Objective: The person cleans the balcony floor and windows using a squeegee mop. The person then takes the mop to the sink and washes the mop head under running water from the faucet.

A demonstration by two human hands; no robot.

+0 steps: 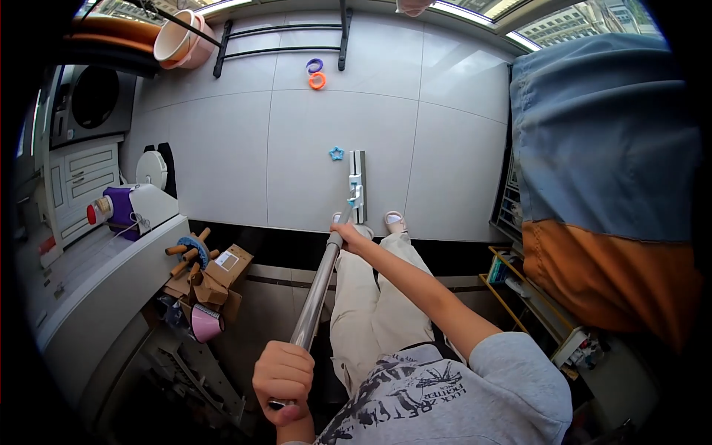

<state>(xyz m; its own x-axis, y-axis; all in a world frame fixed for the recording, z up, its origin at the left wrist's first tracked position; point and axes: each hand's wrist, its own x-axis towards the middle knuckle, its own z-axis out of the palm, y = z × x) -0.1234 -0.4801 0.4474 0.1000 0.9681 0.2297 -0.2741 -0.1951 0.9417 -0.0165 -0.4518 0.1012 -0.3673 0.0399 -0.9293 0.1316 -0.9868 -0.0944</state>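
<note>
My left hand [278, 378] is wrapped round the top end of a grey mop handle [315, 297]. Farther down the same pole, my right hand [351, 239] grips it in front of my legs. The pole runs forward to a long, narrow mop head [357, 185] with a white and light-blue joint, lying on the pale tiled floor just ahead of my feet. Left of the mop head's far end is a blue star-shaped ring [336, 153]. Farther off on the floor are a purple ring [314, 65] and an orange ring [317, 81], side by side.
A black rack frame [282, 52] and a pink bucket [182, 43] stand at the far side. Cardboard boxes [226, 271] are at my left. A blue and orange cloth [601, 141] covers something on the right, beside a shelf [534, 304].
</note>
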